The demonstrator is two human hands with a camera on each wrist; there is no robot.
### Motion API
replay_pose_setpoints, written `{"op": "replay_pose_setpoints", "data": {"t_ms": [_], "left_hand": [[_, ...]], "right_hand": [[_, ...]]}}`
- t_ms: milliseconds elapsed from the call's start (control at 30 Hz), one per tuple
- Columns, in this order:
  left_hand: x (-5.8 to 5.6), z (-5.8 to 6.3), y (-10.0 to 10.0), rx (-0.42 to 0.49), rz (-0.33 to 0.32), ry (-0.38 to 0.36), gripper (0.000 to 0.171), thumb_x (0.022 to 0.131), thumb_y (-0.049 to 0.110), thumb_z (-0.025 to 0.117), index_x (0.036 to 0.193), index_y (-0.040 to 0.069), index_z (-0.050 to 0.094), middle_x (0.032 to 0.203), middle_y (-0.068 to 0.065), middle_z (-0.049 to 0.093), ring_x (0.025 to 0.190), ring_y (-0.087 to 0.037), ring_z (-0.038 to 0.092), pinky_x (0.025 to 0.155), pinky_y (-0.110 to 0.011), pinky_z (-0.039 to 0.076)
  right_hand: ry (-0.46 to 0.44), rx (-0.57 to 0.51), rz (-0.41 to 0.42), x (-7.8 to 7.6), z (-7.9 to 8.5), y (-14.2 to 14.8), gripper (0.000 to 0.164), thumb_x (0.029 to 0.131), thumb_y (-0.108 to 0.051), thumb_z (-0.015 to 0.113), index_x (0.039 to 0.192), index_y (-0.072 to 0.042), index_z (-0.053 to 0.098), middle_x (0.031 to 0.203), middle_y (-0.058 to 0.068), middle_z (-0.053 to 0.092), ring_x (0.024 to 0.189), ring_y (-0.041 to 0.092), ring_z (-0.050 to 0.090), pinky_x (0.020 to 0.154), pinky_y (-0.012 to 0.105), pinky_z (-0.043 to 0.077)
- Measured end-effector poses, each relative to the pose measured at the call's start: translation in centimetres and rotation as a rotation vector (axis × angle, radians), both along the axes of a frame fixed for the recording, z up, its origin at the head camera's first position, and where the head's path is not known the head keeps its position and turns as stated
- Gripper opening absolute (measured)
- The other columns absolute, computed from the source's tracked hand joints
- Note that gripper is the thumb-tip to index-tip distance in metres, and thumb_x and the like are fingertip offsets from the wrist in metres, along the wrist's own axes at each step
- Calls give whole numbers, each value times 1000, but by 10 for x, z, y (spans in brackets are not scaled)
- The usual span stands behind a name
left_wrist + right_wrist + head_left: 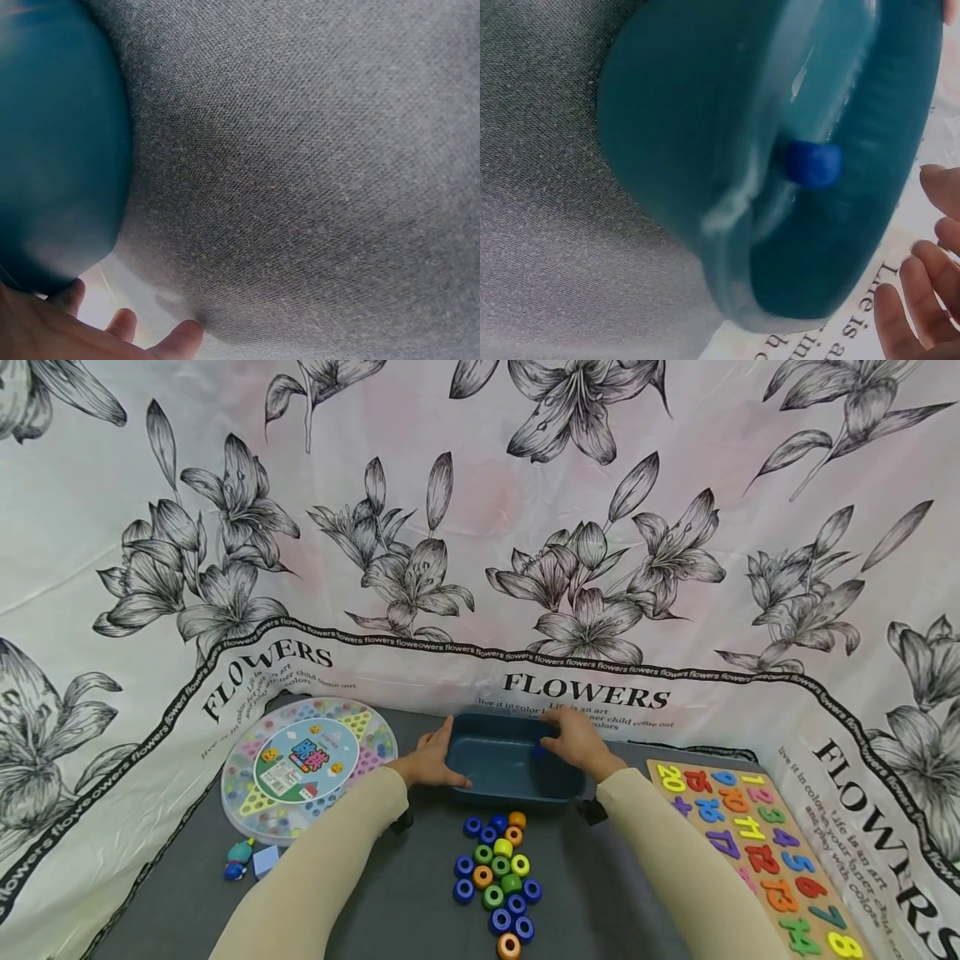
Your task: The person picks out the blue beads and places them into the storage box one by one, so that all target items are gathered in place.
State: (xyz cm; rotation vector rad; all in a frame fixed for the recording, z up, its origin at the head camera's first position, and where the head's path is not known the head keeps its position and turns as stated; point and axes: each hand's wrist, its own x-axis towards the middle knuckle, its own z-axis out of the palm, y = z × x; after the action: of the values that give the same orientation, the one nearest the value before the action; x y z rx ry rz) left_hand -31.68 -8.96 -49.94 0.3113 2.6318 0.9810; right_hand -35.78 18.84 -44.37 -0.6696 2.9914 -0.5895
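Observation:
A dark teal plastic basin (pixel 517 764) stands on the grey table near the fabric backdrop. My left hand (pixel 431 760) holds its left end, the thumb along the near rim and the fingers toward the far corner. In the left wrist view, some fingertips (pixel 180 339) spread beyond the basin. Over the far right part of the basin is my right hand (pixel 581 743). Its loosely bent fingers (pixel 926 292) appear apart from the wall in the right wrist view, pinching nothing visible. A blue bead (pixel 814 163) lies inside the basin.
Several blue, green, yellow and orange beads (pixel 500 866) lie in front of the basin. A round, clear-lidded bead box (pixel 309 768) is at the left, with a small figure (pixel 238 860) and a pale blue cube (pixel 266 862) nearby. A number board (pixel 757 852) lies right.

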Motion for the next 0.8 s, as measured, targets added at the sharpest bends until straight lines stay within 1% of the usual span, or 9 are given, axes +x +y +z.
{"op": "replay_pose_setpoints", "data": {"t_ms": [67, 167, 300, 400, 467, 533, 600, 733, 800], "left_hand": [[0, 1, 0, 8, 0, 2, 124, 68, 44, 79, 150, 13, -9, 158, -9, 5, 142, -41, 3, 111, -58, 17], [1, 3, -1, 7, 1, -1, 124, 69, 44, 79, 150, 13, -9, 158, -8, 5, 142, -41, 3, 110, -60, 18], [2, 4, 1, -10, 0, -4, 123, 70, 44, 78, 150, 14, -10, 158, -8, 5, 142, -40, 3, 111, -57, 18], [3, 4, 2, -4, 0, -5, 121, 71, 43, 78, 150, 14, -10, 159, -7, 4, 143, -39, 3, 112, -55, 18], [3, 3, 3, 4, -1, -8, 122, 72, 43, 77, 150, 14, -11, 159, -7, 3, 143, -39, 3, 112, -56, 18], [2, 1, 3, 9, -1, -10, 123, 71, 43, 78, 149, 14, -12, 159, -7, 3, 143, -40, 3, 111, -56, 18], [0, 0, 2, 13, 6, -15, 124, 71, 44, 78, 149, 15, -13, 159, -6, 3, 143, -40, 3, 111, -57, 19], [-2, -3, -1, 8, 3, -7, 124, 70, 44, 78, 149, 17, -13, 159, -4, 2, 143, -39, 3, 111, -56, 19], [-2, -4, -2, 8, 1, -4, 124, 70, 45, 78, 150, 17, -13, 159, -3, 1, 143, -39, 3, 112, -56, 18]], "right_hand": [[28, 11, 12, 3, 1, -2, 42, 83, -17, 69, 121, -2, 60, 121, 15, 60, 105, 30, 59, 89, 46, 47], [44, 5, 89, 15, 7, -10, 38, 84, -16, 68, 119, -3, 61, 117, 13, 62, 102, 27, 60, 87, 44, 48], [32, 30, 315, 44, 15, -31, 31, 85, -17, 66, 114, -7, 64, 104, 6, 67, 90, 16, 63, 78, 31, 52], [41, 140, 514, 70, 13, -47, 23, 86, -18, 66, 108, -11, 66, 96, 1, 67, 80, 8, 61, 70, 24, 51], [41, 228, 598, 86, 7, -53, 21, 85, -18, 66, 105, -12, 67, 94, -1, 66, 78, 7, 61, 68, 24, 51], [57, 321, 616, 100, -2, -56, 20, 83, -16, 67, 103, -13, 68, 94, -2, 65, 79, 9, 60, 66, 25, 51], [103, 409, 589, 109, -11, -59, 23, 83, -15, 68, 106, -16, 68, 97, -2, 65, 81, 10, 61, 64, 26, 52], [209, 590, 527, 122, -26, -67, 27, 82, -17, 70, 109, -18, 66, 97, 0, 63, 80, 14, 59, 61, 27, 52], [212, 657, 505, 125, -32, -71, 28, 82, -20, 71, 110, -18, 66, 96, 1, 62, 79, 15, 59, 61, 28, 53]]}}
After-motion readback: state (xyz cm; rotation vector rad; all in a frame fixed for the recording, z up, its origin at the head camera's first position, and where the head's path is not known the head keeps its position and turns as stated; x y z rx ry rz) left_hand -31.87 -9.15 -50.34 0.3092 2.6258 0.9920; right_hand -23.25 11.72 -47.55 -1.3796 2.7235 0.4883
